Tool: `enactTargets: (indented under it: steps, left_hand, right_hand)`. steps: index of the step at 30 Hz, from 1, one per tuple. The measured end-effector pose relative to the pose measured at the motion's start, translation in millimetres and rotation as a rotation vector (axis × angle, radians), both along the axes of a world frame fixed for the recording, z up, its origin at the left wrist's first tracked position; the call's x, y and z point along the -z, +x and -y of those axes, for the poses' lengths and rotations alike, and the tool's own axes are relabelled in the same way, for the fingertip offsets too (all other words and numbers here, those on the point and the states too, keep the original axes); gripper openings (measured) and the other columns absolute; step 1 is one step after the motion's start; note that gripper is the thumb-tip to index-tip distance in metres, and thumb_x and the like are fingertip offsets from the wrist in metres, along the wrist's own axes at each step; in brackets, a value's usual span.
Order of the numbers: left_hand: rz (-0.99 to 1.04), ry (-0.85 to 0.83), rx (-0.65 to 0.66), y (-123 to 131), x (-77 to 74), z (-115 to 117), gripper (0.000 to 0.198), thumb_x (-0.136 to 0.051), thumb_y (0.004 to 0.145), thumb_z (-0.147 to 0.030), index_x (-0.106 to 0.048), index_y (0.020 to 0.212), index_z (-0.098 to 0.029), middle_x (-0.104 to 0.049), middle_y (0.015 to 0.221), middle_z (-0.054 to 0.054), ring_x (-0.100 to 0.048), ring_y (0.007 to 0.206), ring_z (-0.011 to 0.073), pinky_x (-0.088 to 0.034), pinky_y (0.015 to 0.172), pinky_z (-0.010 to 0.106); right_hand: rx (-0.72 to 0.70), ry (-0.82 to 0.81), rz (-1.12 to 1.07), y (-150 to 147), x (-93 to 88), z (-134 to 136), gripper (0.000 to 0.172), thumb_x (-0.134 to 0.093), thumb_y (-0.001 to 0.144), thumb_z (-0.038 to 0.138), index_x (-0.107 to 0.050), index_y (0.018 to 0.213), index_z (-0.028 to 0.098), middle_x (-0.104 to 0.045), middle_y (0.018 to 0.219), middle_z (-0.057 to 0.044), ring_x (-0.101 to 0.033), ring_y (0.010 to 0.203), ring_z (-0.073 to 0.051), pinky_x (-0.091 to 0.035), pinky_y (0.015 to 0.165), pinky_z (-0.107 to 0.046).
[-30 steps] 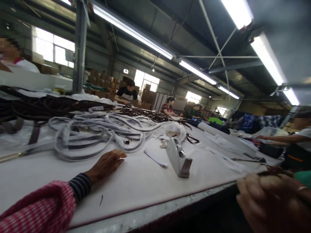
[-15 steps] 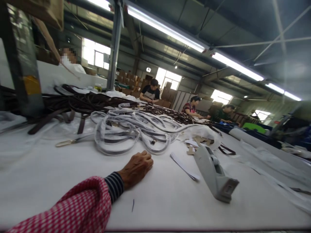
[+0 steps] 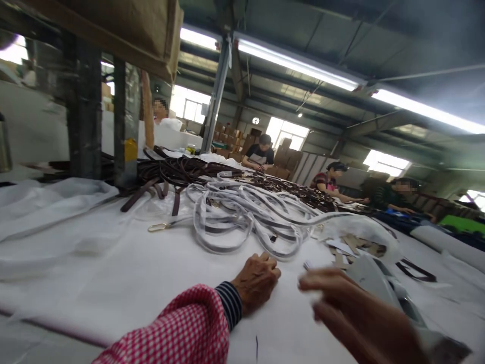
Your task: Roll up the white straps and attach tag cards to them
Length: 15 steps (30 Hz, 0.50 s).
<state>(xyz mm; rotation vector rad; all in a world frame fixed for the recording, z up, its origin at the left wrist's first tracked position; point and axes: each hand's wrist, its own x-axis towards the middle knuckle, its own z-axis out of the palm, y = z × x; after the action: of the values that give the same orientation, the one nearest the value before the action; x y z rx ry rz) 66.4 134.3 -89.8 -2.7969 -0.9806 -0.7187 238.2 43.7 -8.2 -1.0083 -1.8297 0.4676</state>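
Note:
My left hand (image 3: 257,284) rests knuckles-up on the white tabletop (image 3: 159,283), its fingers curled under; anything inside them is hidden. Just beyond it lies a tangle of straps in clear plastic wrap (image 3: 224,249), apart from the hand. My right hand (image 3: 352,308), blurred, is raised over the table with fingers stretched out and thumb apart, holding nothing visible. It partly covers a grey tape dispenser (image 3: 411,306). Only the tip of the paper strips (image 3: 306,265) shows above the right fingers.
Dark brown straps (image 3: 178,169) are heaped behind the wrapped ones. A gold clasp (image 3: 157,228) lies at left, near metal posts (image 3: 85,111). Cardboard pieces (image 3: 354,243) sit beyond the dispenser. Several people work along the far side, one in a dark top (image 3: 261,151).
My right hand has come into view from the lower right, in front of the dispenser. The view has turned left, so everything sits further right. My left hand stays curled on the table.

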Motion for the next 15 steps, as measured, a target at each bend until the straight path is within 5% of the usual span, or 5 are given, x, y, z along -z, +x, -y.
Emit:
enactTargets:
  steps: [5, 9, 15]
  left_hand:
    - [0.051, -0.065, -0.039, 1.9, -0.5, -1.6, 0.014, -0.053, 0.093, -0.012, -0.063, 0.085, -0.018, -0.068, 0.097, 0.007, -0.060, 0.092, 0.0248, -0.051, 0.074, 0.037]
    - [0.121, -0.057, -0.115, 0.7, -3.9, -4.7, 0.016, -0.049, 0.093, -0.009, -0.062, 0.097, -0.018, -0.067, 0.105, 0.009, -0.060, 0.100, 0.0273, -0.053, 0.083, 0.040]
    - [0.347, 0.027, -0.081, -10.0, -1.4, -7.9, 0.036, -0.051, 0.083, -0.004, -0.052, 0.117, -0.014, -0.056, 0.134, 0.019, -0.049, 0.129, 0.0324, -0.043, 0.105, 0.050]
  right_hand:
    - [0.253, -0.097, 0.878, -8.6, 6.6, -82.0, 0.029, -0.055, 0.090, 0.011, -0.063, 0.117, 0.017, -0.060, 0.126, -0.012, -0.054, 0.122, -0.026, -0.045, 0.103, -0.039]
    - [0.269, -0.192, 0.983, -14.7, 28.0, -116.3, 0.025, -0.054, 0.087, 0.005, -0.067, 0.106, 0.014, -0.068, 0.113, -0.014, -0.061, 0.111, -0.027, -0.048, 0.092, -0.037]
    - [0.173, -0.186, 0.984, -24.5, 28.1, -89.1, 0.013, -0.059, 0.087, 0.016, -0.071, 0.091, 0.018, -0.073, 0.092, -0.008, -0.067, 0.091, -0.023, -0.044, 0.073, -0.028]
